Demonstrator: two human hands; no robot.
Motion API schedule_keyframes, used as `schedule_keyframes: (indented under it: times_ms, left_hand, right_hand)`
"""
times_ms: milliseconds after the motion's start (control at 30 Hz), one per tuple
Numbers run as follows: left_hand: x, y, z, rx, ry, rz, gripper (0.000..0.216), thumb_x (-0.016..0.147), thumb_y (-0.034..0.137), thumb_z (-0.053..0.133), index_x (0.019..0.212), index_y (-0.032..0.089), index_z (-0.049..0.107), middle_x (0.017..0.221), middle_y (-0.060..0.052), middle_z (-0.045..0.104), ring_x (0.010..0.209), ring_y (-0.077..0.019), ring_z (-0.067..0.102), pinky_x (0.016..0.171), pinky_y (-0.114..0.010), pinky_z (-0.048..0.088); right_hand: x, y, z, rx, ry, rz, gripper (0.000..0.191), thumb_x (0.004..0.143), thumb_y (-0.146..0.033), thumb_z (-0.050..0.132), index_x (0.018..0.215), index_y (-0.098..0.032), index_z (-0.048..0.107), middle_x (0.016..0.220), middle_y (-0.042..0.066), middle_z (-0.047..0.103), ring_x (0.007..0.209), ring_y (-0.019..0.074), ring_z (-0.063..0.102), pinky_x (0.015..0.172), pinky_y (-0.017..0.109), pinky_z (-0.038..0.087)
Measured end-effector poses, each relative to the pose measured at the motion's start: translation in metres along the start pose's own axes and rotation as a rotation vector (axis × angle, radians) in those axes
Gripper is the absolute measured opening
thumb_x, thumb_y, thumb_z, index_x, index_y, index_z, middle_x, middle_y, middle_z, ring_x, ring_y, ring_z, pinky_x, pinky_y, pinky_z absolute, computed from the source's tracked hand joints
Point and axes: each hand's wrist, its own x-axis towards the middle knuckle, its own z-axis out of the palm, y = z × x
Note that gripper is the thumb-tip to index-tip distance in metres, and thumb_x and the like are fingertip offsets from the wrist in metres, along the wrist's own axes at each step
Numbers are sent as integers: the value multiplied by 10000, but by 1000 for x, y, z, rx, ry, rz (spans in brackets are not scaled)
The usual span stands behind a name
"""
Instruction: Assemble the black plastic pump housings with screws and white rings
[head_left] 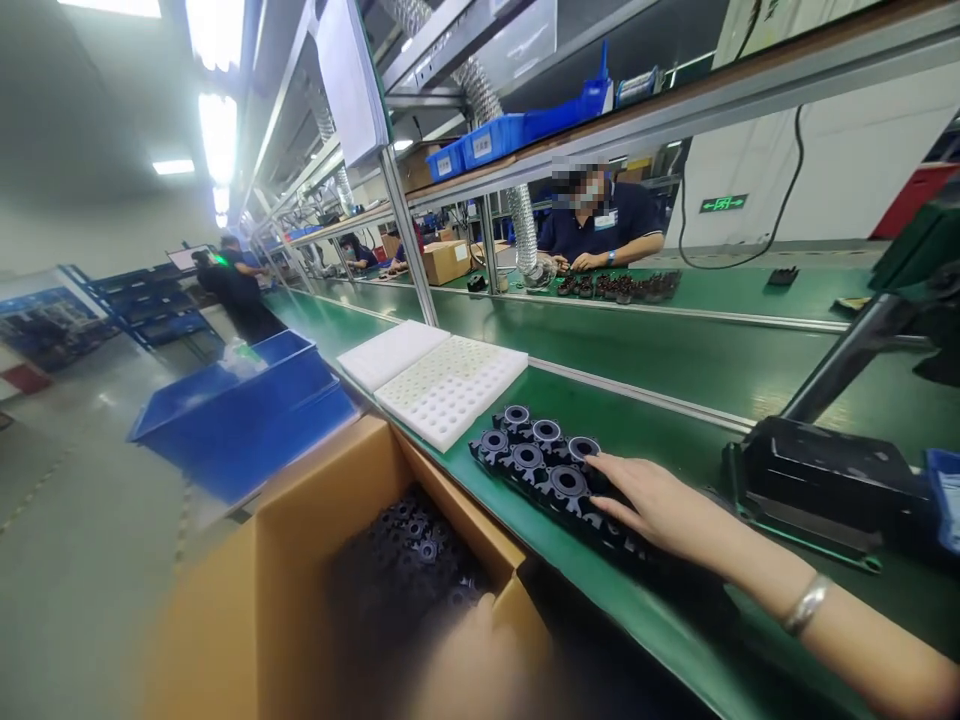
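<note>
My right hand [660, 505], with a silver bracelet on its wrist, reaches over a block of black round parts with pale metal rings [528, 456]. Its fingers are stretched and apart, the tips touching the parts at the near right end. These parts stand in rows along the green bench edge; my hand hides some of them. Low in the view, my left hand [476, 665] is smeared by motion at the wall of an open cardboard box [322, 480]. Its fingers do not show clearly. Many similar loose black parts [420, 535] lie inside that box.
A white foam tray with round holes [465, 385] lies on the green bench beyond the parts. A blue bin [247, 420] stands left of the box. At right is a black stand [825, 490]. Across the bench a person [607, 225] works by a cluster of dark parts [619, 287].
</note>
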Motion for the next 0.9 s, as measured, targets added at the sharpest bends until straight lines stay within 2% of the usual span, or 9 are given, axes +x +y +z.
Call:
schedule_keyframes:
  times_ms: [167, 333, 433, 533, 633, 733, 800, 900]
  left_hand:
    - [17, 4, -3, 53, 29, 68, 84, 828, 283, 596, 821, 281, 679, 1052, -50, 642, 790, -216, 660, 596, -300, 589]
    - [36, 3, -6, 72, 9, 105, 130, 842, 359, 625, 876, 238, 660, 932, -45, 647, 712, -155, 607, 566, -265, 554]
    - [39, 2, -8, 65, 1, 91, 55, 775, 314, 659, 754, 264, 653, 888, -25, 642, 706, -173, 618, 539, -254, 550]
    - [33, 1, -8, 25, 5, 85, 62, 735, 260, 639, 694, 304, 650, 886, -10, 653, 728, -202, 643, 542, -257, 563]
    - [27, -1, -7, -39, 15, 96, 165, 766, 225, 571, 784, 354, 673, 939, 7, 672, 753, -203, 654, 593, -263, 579]
    - [27, -2, -6, -95, 16, 74, 256, 806, 193, 520, 915, 359, 681, 1034, -5, 678, 808, -208, 665, 665, -280, 588]
    - [30, 2, -8, -120, -4, 22, 275, 837, 186, 506, 1003, 329, 672, 1114, -33, 663, 871, -214, 667, 720, -292, 586]
    - [38, 11, -15, -163, -78, -95, 272, 904, 207, 488, 1120, 292, 630, 1193, -55, 631, 953, -202, 657, 779, -290, 576]
  right_hand:
    - [-8, 4, 5, 21, 36, -24, 479, 1004, -463, 447, 1347, -141, 537, 1301, 155, 623, 1185, 293, 601, 978, 498, 518]
    - [-4, 8, 13, 37, 99, -50, 460, 989, -473, 491, 1333, -173, 548, 1267, 134, 642, 1153, 280, 611, 976, 472, 514]
    - [-3, 11, 14, 56, 106, -57, 470, 982, -475, 505, 1333, -166, 542, 1266, 138, 639, 1150, 287, 609, 961, 468, 525]
    - [-6, 13, 6, 86, 47, -38, 493, 991, -446, 501, 1387, -154, 480, 1325, 145, 600, 1201, 286, 578, 989, 475, 518]
    - [-8, 12, -9, 141, -15, 12, 541, 1005, -420, 477, 1465, -154, 375, 1392, 149, 546, 1271, 271, 531, 1038, 465, 496]
    - [-8, 10, -18, 141, -54, 25, 597, 1003, -402, 477, 1519, -170, 287, 1490, 135, 445, 1382, 277, 412, 1112, 483, 426]
    - [-8, 8, -17, 116, -99, -7, 635, 989, -418, 491, 1537, -193, 263, 1538, 111, 380, 1423, 297, 343, 1136, 513, 384]
    - [-11, 7, -7, 107, -134, -75, 624, 972, -464, 467, 1532, -249, 296, 1543, 82, 375, 1408, 345, 357, 1111, 584, 361]
